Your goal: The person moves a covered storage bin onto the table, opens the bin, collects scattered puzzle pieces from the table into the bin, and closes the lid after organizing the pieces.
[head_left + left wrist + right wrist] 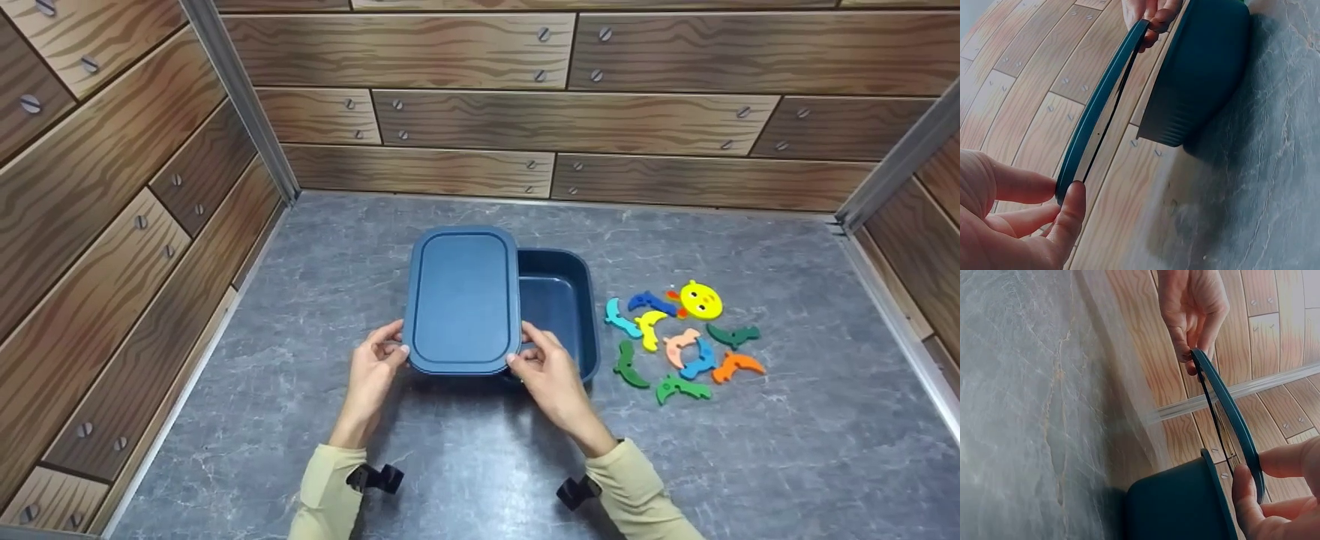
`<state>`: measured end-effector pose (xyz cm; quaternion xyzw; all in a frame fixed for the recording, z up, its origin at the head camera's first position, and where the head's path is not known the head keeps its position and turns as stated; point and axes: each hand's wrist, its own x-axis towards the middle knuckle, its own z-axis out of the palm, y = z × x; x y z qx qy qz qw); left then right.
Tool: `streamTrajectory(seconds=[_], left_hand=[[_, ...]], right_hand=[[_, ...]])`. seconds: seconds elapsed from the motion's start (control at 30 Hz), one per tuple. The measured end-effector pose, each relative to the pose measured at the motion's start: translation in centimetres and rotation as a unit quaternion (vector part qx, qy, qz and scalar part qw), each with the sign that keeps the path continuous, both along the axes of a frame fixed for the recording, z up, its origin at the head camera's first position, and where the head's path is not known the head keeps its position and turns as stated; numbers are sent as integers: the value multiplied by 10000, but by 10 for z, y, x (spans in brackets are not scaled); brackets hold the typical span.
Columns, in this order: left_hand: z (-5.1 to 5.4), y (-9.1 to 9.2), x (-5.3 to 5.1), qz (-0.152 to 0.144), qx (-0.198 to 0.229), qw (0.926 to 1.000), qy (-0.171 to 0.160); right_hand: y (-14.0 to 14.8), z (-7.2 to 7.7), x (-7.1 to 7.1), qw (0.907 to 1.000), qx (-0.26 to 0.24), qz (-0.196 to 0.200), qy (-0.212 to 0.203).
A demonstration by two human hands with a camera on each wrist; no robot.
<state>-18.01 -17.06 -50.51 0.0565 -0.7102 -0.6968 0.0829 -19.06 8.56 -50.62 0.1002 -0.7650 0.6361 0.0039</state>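
Note:
A flat blue lid (463, 300) is held up by both hands above the left part of a dark blue box (589, 322). The left hand (373, 371) pinches the lid's near left corner, the right hand (551, 379) its near right corner. Seen edge-on in the left wrist view, the lid (1095, 107) is apart from the box (1202, 67), between the left hand (1027, 214) and the other hand's fingers. In the right wrist view the lid (1233, 416) stands clear of the box rim, pinched by the right hand (1280, 489). The box's left inside is hidden under the lid.
Right of the box lie several flat coloured pieces, among them a green one (628, 366), an orange one (737, 367) and a yellow round face (701, 300). Wood-patterned walls (465, 120) enclose the grey marbled surface (247, 405) at the back and sides.

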Motion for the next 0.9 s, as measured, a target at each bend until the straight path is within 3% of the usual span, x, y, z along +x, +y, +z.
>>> streamTrajectory(seconds=[0.43,0.7,0.9], left_hand=[[2,-12,2,162,118,9998,-43],[3,-21,1,211,69,9997,26],[3,-30,0,288,-69,9996,-29]], right_hand=[[-14,4,1,9999,57,21,93],[-20,2,-1,9991,180,112,369],[-25,5,3,9983,223,532,49]])
